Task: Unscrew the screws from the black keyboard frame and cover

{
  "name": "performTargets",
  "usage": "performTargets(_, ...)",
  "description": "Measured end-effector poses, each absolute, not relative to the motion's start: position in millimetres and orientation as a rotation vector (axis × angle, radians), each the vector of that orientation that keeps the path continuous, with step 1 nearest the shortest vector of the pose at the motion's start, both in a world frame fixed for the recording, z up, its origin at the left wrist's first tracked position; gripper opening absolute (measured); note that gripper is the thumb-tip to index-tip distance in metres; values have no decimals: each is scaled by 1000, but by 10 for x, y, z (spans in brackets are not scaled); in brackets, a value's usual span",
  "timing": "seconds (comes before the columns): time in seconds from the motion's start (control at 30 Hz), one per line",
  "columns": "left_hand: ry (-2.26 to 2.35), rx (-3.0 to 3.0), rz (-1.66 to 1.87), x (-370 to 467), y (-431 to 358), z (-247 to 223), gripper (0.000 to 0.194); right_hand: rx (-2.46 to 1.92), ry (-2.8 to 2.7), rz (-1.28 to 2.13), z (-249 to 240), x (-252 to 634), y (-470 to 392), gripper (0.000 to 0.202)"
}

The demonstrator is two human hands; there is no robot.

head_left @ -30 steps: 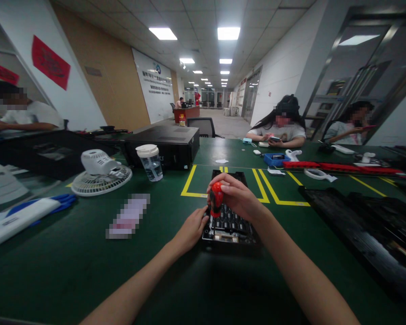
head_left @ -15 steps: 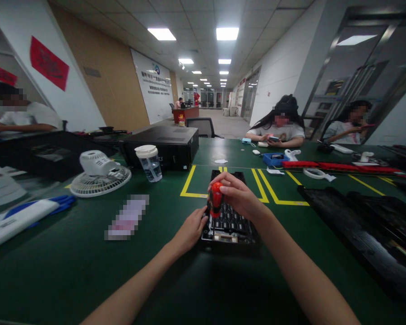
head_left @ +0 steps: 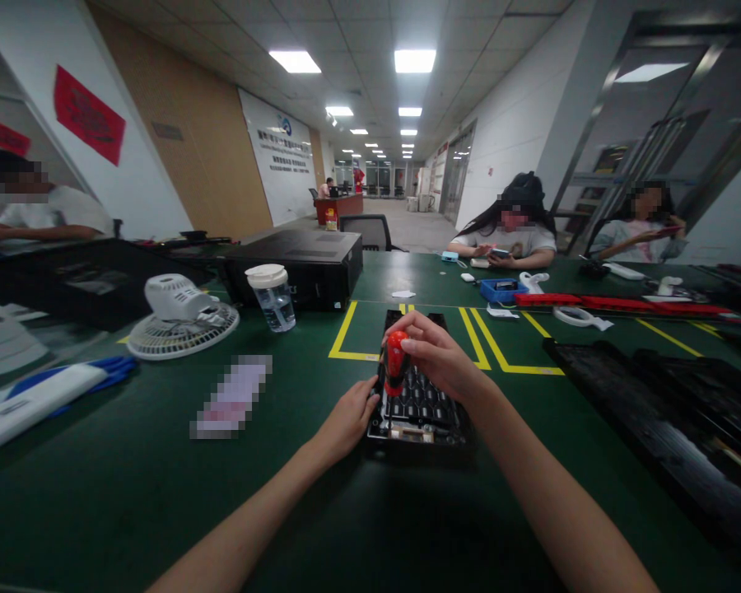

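Observation:
My right hand (head_left: 443,354) has its fingers closed around the top of a red-and-black screwdriver (head_left: 398,362), which stands upright, shaft downward. Below it lies a black casing (head_left: 423,403) with rows of dark rounded cells and a pale strip near its front end. The screwdriver's tip is over the casing's left front part; I cannot make out what it touches. With thumb and fingers, my left hand (head_left: 353,413) grips the casing's left edge, beside the screwdriver.
Left on the green table (head_left: 272,494) are a white fan (head_left: 185,317), a lidded water cup (head_left: 272,298) and a large black box (head_left: 302,263). Long black casings (head_left: 648,445) lie at right. A blue tray (head_left: 500,290) stands farther back, near a seated person (head_left: 503,239).
Both hands stay in almost the same place, with the screwdriver upright; its red handle looks slightly turned. The person at far right has shifted an arm.

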State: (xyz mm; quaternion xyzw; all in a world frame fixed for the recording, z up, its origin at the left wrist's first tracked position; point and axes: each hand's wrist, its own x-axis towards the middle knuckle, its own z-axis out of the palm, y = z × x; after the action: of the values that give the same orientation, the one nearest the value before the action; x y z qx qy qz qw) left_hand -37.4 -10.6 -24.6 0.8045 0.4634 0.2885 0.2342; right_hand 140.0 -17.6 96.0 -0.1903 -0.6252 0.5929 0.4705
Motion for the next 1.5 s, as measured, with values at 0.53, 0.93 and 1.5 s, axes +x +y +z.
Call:
performTargets(0.53,1268,2224,801,-371,-100,-263,39,-486,-1543,1382,983,1407,-186,15)
performTargets(0.93,1277,2197,799,-371,-120,-246,41,-449,-1566,1321,1001,1409,-185,15)
performTargets(1.5,1242,2206,826,-391,-63,-319,41,-458,-1571,1172,1030,1375,-204,17)
